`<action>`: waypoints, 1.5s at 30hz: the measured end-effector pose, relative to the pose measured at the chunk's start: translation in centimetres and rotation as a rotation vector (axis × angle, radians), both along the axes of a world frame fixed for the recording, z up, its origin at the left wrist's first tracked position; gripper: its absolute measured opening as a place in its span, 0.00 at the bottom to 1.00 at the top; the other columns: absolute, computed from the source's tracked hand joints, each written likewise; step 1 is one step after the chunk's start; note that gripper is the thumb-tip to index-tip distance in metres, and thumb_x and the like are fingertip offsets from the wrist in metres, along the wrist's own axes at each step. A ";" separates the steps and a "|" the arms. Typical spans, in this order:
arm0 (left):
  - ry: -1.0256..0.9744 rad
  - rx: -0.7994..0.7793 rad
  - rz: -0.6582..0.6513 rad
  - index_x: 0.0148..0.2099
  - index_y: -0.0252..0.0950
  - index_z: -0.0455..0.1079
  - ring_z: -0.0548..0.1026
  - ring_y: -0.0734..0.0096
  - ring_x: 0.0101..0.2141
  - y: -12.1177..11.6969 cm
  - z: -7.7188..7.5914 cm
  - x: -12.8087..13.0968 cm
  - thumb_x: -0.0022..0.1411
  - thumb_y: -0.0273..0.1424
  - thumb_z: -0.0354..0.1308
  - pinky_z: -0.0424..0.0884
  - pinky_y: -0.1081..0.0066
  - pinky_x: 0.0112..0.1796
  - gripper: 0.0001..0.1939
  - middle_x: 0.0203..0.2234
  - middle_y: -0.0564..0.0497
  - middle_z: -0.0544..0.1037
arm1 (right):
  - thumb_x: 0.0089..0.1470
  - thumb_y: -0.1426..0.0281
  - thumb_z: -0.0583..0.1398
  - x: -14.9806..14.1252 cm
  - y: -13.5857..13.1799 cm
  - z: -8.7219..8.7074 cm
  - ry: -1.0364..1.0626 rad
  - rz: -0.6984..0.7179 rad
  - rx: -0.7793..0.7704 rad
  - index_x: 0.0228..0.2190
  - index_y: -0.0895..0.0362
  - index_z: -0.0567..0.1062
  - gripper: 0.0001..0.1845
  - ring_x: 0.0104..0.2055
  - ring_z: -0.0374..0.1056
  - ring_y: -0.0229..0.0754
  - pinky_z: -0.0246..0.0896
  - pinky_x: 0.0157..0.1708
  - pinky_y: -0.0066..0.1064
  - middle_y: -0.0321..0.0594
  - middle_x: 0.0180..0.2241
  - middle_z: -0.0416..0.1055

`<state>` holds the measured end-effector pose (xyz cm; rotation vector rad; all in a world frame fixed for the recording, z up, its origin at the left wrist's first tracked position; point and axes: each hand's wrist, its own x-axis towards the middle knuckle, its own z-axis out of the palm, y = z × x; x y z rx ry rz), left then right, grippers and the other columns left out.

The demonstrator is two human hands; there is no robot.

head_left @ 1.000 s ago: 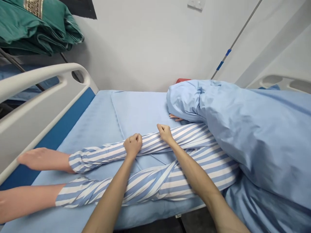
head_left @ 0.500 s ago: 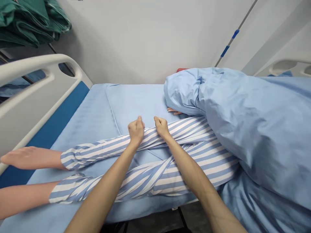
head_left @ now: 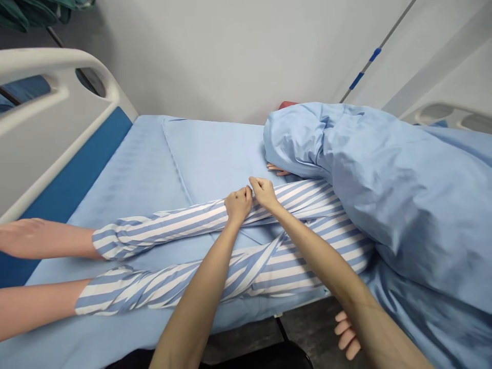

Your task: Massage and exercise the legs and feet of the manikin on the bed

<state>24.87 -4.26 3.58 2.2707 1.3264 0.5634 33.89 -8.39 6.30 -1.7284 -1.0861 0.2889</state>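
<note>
Head view, and there's the left hand [head_left: 239, 204], clenched over the far leg of the trousers [head_left: 165, 225], with the right hand [head_left: 265, 193] clenched just beside it; whether either fist has cloth caught inside, I can't tell! The trousers lie lengthwise on the bed [head_left: 215, 154], legs inside them, the waist end lost under the quilt [head_left: 365, 164]. Far foot [head_left: 46, 238], clipped by the left edge; near shin [head_left: 42, 302], running out of frame. Fingers [head_left: 273, 166] peek from beneath the quilt, the rest covered, and more fingertips [head_left: 347, 335] show low down, half hidden behind the right forearm [head_left: 334, 266]. Up top, green cloth [head_left: 34, 11] is cut off, and a red thing [head_left: 287, 104] behind the quilt is too covered to name
</note>
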 end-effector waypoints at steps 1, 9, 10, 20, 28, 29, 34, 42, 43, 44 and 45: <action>-0.008 0.004 0.004 0.33 0.38 0.78 0.74 0.65 0.31 0.0 0.0 0.0 0.69 0.39 0.42 0.54 0.69 0.32 0.25 0.30 0.43 0.80 | 0.57 0.50 0.50 0.4 -0.3 0.6 -0.028 0.015 0.013 0.15 0.53 0.51 0.28 0.21 0.45 0.32 0.41 0.23 0.29 0.29 0.15 0.45; -0.067 -0.013 0.038 0.24 0.38 0.71 0.70 0.67 0.28 0.0 -0.4 0.3 0.68 0.40 0.42 0.49 0.67 0.30 0.25 0.23 0.46 0.77 | 0.59 0.51 0.50 3.5 -2.3 -1.2 -0.015 -0.076 0.034 0.15 0.54 0.50 0.28 0.21 0.45 0.33 0.40 0.24 0.30 0.29 0.16 0.44; -0.075 -0.013 0.046 0.23 0.38 0.70 0.70 0.67 0.27 0.0 -0.4 0.3 0.68 0.39 0.42 0.49 0.68 0.29 0.25 0.22 0.46 0.76 | 0.59 0.51 0.49 3.6 -2.2 -1.6 -0.005 -0.070 0.039 0.16 0.54 0.50 0.28 0.21 0.45 0.33 0.40 0.24 0.30 0.29 0.16 0.44; -0.422 -0.052 0.067 0.16 0.37 0.52 0.58 0.75 0.20 -0.6 3.1 2.9 0.66 0.37 0.43 0.51 0.70 0.26 0.25 0.13 0.54 0.59 | 0.59 0.54 0.49 3.6 -1.9 -1.5 0.131 -0.084 0.146 0.16 0.54 0.51 0.26 0.21 0.45 0.33 0.41 0.24 0.30 0.29 0.16 0.45; -0.413 -0.072 0.048 0.19 0.37 0.60 0.60 0.74 0.21 -3.0 0.9 6.9 0.68 0.36 0.42 0.52 0.70 0.27 0.24 0.15 0.52 0.66 | 0.58 0.55 0.50 3.9 -1.7 -1.8 0.210 -0.113 0.198 0.16 0.54 0.54 0.25 0.22 0.48 0.33 0.43 0.24 0.29 0.30 0.16 0.49; -0.368 -0.057 0.046 0.20 0.36 0.63 0.61 0.74 0.21 -3.0 0.6 6.9 0.68 0.35 0.42 0.52 0.70 0.28 0.24 0.16 0.51 0.68 | 0.58 0.55 0.51 3.9 -1.7 -1.9 0.211 -0.128 0.203 0.16 0.54 0.53 0.25 0.22 0.47 0.33 0.43 0.23 0.29 0.29 0.16 0.48; -0.236 -0.047 0.006 0.24 0.36 0.70 0.67 0.71 0.25 -2.9 0.9 6.4 0.70 0.35 0.39 0.52 0.69 0.29 0.26 0.22 0.46 0.76 | 0.56 0.57 0.52 3.4 -1.6 -1.1 0.252 -0.171 0.164 0.16 0.53 0.52 0.23 0.22 0.47 0.33 0.43 0.23 0.29 0.29 0.16 0.47; -0.178 -0.032 0.012 0.25 0.37 0.71 0.69 0.70 0.27 -3.3 1.2 6.3 0.70 0.36 0.39 0.51 0.69 0.30 0.26 0.24 0.47 0.77 | 0.57 0.57 0.52 5.5 -3.4 3.1 0.092 -0.101 0.189 0.15 0.53 0.52 0.24 0.21 0.46 0.33 0.44 0.25 0.29 0.29 0.16 0.46; -0.182 -0.032 0.016 0.24 0.37 0.70 0.68 0.70 0.26 -3.3 1.1 6.4 0.70 0.36 0.38 0.51 0.69 0.30 0.26 0.23 0.48 0.76 | 0.58 0.57 0.51 6.1 -3.8 2.8 0.096 -0.122 0.199 0.15 0.53 0.52 0.25 0.21 0.46 0.33 0.44 0.25 0.29 0.29 0.16 0.46; -0.185 -0.035 0.018 0.24 0.37 0.69 0.68 0.71 0.26 -3.3 1.1 6.4 0.70 0.36 0.38 0.51 0.69 0.30 0.27 0.22 0.48 0.76 | 0.58 0.56 0.51 6.7 -4.1 2.2 0.096 -0.148 0.196 0.15 0.53 0.52 0.25 0.21 0.46 0.33 0.44 0.25 0.29 0.29 0.16 0.46; -0.188 -0.037 0.018 0.23 0.37 0.69 0.67 0.71 0.26 -3.3 1.1 6.4 0.70 0.37 0.38 0.51 0.69 0.30 0.27 0.22 0.49 0.75 | 0.58 0.56 0.51 7.2 -4.4 1.5 0.086 -0.175 0.181 0.15 0.53 0.52 0.25 0.21 0.45 0.33 0.43 0.24 0.29 0.29 0.16 0.46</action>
